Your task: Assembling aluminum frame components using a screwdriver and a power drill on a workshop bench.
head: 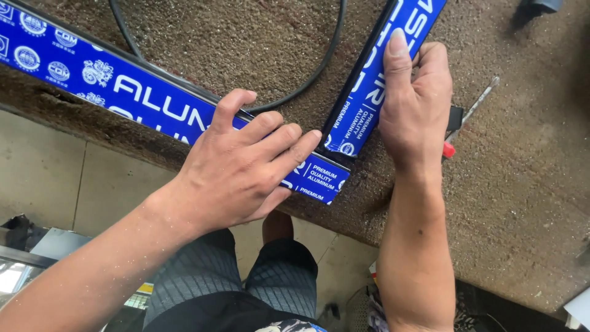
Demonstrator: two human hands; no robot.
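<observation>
Two long metal bars wrapped in blue printed film lie on a brown carpeted workbench (510, 203) and meet at a corner near its front edge. My left hand (243, 166) presses flat on the end of the left bar (104, 77), fingers spread toward the joint. My right hand (415, 101) grips the upright bar (375, 67) from its right side, with the forefinger stretched along its top face. The bar ends touch just below my left fingertips.
A black cable (307, 77) loops over the bench behind the bars. A screwdriver with a red handle (467, 120) lies just right of my right hand. Below the bench edge are a concrete floor (67, 184) and my knees in grey shorts (246, 283).
</observation>
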